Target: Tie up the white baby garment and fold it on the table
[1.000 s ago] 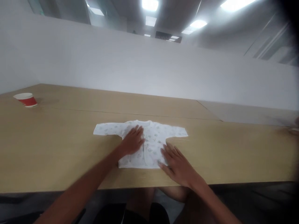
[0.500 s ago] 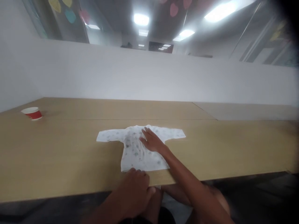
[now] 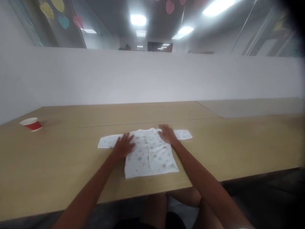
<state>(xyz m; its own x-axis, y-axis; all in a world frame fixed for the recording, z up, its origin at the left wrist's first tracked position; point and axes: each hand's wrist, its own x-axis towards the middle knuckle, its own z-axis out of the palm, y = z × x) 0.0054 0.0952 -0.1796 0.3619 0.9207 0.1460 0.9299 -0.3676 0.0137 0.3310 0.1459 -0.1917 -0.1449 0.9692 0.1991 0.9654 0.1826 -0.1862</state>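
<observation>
Both hands have shifted since half a second ago: the left hand [image 3: 124,147] has come up from the near edge of the surface [image 3: 238,149] onto the cloth, and the right hand [image 3: 168,134] has slid from the middle of the garment out to its right shoulder. Now the left hand lies palm down with its fingers apart on the left shoulder of the small white shirt [image 3: 152,156], just where the left sleeve [image 3: 107,141] begins, gripping nothing. Flat as well, the right hand has loosely stretched fingers and presses the opposite shoulder, with the right sleeve [image 3: 184,134] showing beyond it; it closes on nothing either. Motion blur softens both hands. Printed with small coloured figures, the shirt lies spread out with its front up, hem toward the near edge of the surface, collar toward the far edge and sleeves out to both sides. A red paper cup [image 3: 31,124] stands well apart, near the far left corner. Behind the far edge rises a white partition [image 3: 152,76]
</observation>
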